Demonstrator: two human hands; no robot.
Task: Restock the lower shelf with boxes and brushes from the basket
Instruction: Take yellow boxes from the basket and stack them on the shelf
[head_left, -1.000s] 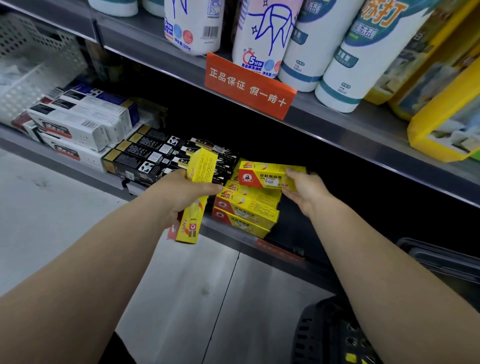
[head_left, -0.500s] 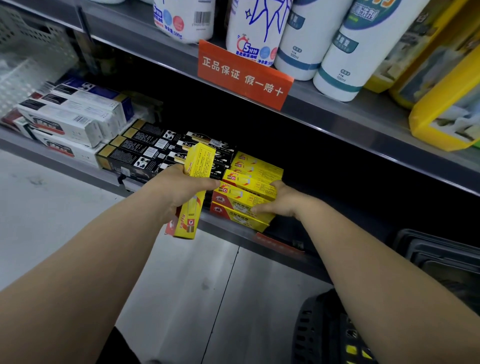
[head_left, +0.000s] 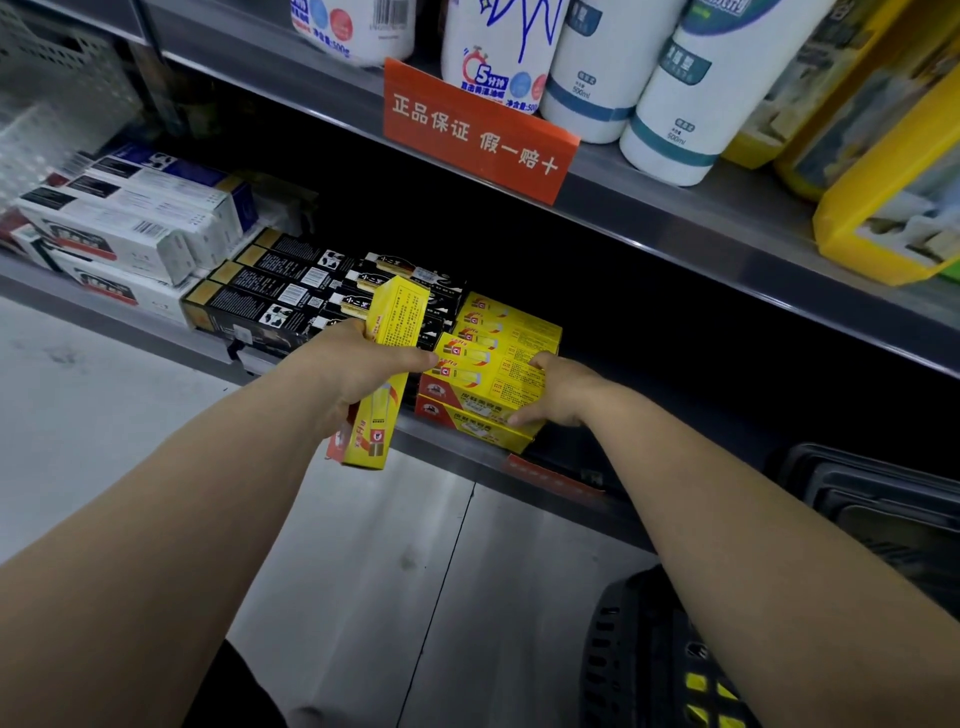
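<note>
Here the left hand (head_left: 358, 374) grips one yellow box (head_left: 397, 317) at frame centre, and the right hand (head_left: 558, 389) clasps the stack (head_left: 488, 364) at the lower shelf (head_left: 457, 457) edge. A skewed push could tip it onto the floor (head_left: 363, 545).

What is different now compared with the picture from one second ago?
The right hand set the box it carried on top of the stack of yellow boxes on the lower shelf, then slid down and now clasps the stack's right end. The left hand still grips the upright yellow box in front of the black boxes.
</note>
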